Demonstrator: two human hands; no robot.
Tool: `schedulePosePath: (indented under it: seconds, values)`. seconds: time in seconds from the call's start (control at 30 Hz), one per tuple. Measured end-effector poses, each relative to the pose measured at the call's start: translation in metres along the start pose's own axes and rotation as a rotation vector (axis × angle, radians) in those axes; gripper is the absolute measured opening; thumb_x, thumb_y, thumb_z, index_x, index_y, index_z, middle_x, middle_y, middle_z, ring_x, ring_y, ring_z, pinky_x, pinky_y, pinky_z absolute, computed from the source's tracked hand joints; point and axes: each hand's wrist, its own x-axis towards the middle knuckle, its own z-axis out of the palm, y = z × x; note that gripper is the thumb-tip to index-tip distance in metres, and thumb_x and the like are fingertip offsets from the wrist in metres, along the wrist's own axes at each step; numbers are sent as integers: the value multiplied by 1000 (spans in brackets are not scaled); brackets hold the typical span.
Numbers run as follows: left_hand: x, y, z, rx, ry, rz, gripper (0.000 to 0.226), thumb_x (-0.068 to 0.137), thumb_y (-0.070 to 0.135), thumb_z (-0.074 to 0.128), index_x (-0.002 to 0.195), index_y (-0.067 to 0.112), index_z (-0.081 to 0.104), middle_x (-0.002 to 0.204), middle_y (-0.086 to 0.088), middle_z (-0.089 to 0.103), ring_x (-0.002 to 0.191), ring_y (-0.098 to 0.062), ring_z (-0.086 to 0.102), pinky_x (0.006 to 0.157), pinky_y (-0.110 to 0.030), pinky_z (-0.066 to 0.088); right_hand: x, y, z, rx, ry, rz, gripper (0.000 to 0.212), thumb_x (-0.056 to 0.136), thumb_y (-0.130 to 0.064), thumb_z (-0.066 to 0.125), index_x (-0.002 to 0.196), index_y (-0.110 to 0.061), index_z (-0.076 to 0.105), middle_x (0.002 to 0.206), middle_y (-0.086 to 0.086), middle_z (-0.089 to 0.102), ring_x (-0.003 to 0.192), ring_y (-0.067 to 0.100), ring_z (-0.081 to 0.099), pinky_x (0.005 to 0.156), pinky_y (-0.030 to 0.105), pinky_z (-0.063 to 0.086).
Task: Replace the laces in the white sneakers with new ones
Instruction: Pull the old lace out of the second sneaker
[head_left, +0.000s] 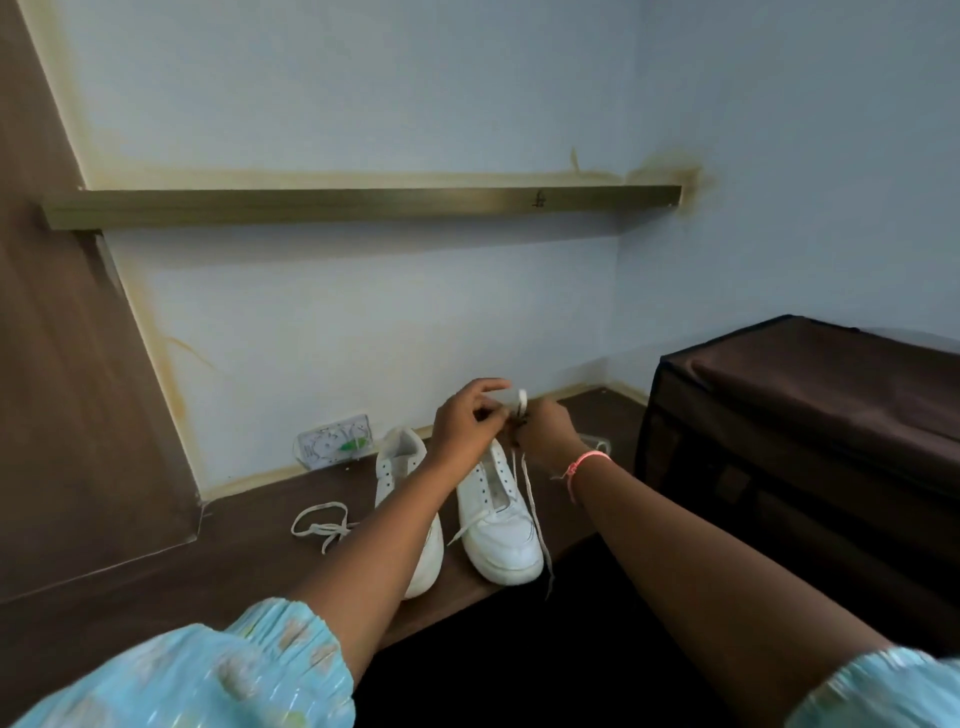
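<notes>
Two white sneakers stand side by side on a dark wooden surface (218, 561), toes toward me. The left sneaker (397, 467) has bare eyelets and my left forearm crosses it. The right sneaker (501, 519) has a white lace (532, 499) running through its lower eyelets and trailing past the toe. Above its tongue, my left hand (465, 428) and my right hand (545, 431) meet and pinch the upper ends of that lace. A loose white lace (319, 525) lies coiled on the surface left of the shoes.
A small clear packet with a green mark (335, 440) leans against the wall behind the left sneaker. A dark brown cloth-covered cabinet (810, 426) stands close on the right. A wooden rail (358, 205) runs along the wall above. A brown panel (62, 364) rises at the left.
</notes>
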Motion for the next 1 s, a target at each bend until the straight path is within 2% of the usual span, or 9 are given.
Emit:
schedulePosePath:
  seconds: [0.1, 0.2, 0.3, 0.4, 0.53, 0.67, 0.77, 0.83, 1.0]
  values:
    - [-19, -52, 15, 295, -165, -202, 49, 83, 33, 73, 130, 34, 56, 129, 3, 61, 118, -19, 58, 99, -37, 47, 14, 12, 1, 128, 114, 65, 17, 88, -11, 67, 90, 5, 72, 88, 21, 72, 86, 33, 68, 79, 38, 55]
    - [-50, -88, 36, 693, -359, -190, 68, 80, 61, 65, 142, 44, 40, 154, 16, 33, 143, -22, 28, 109, -46, 22, 16, 25, 8, 343, 121, 161, 13, 88, -2, 62, 78, 0, 71, 73, 14, 70, 65, 23, 64, 74, 46, 59]
    - [-63, -92, 50, 732, -252, -116, 69, 85, 59, 59, 146, 43, 32, 157, 18, 28, 146, -19, 20, 110, -49, 13, 13, 24, 2, 603, 186, 214, 30, 86, 7, 54, 65, -9, 68, 71, 17, 68, 58, 24, 60, 61, 39, 55]
    - [-64, -89, 56, 769, -246, -99, 70, 86, 56, 60, 148, 43, 29, 156, 17, 30, 145, -20, 20, 114, -53, 13, 11, 8, -31, 909, 327, 219, 27, 91, 8, 52, 75, -4, 70, 72, 14, 66, 56, 19, 57, 55, 31, 52]
    - [-61, -87, 58, 862, -247, -84, 65, 83, 61, 61, 141, 44, 38, 149, 17, 38, 136, -21, 31, 109, -50, 22, 8, -8, -68, 1088, 473, 101, 15, 93, -3, 61, 82, -4, 71, 74, 11, 65, 63, 18, 62, 65, 31, 60]
    - [-41, -81, 56, 786, -287, -135, 54, 77, 57, 70, 126, 41, 57, 133, 8, 49, 127, -25, 41, 106, -48, 31, -5, -11, -58, 1036, 395, 32, 11, 93, -3, 62, 85, -1, 71, 75, 15, 65, 67, 22, 62, 70, 35, 59]
    - [-26, -84, 58, 569, -158, -116, 26, 78, 51, 72, 89, 28, 74, 94, 0, 66, 100, -27, 62, 88, -37, 45, -7, -9, -52, 1018, 353, -4, 11, 93, -2, 62, 86, -3, 70, 76, 14, 66, 68, 20, 63, 67, 30, 58]
    - [-21, -90, 56, 539, -84, -81, 28, 82, 44, 71, 72, 19, 73, 77, -1, 60, 84, -25, 61, 78, -35, 44, -6, -2, -40, 888, 346, 21, 16, 92, -1, 60, 84, -10, 71, 77, 10, 68, 72, 20, 64, 71, 33, 57]
    - [-19, -82, 49, 500, -235, 78, 11, 91, 12, 63, 85, 7, 70, 88, -5, 67, 85, -19, 64, 77, -32, 48, -24, 58, 29, 254, 156, 196, 6, 83, -8, 69, 85, -2, 71, 81, 9, 70, 78, 25, 65, 77, 36, 55]
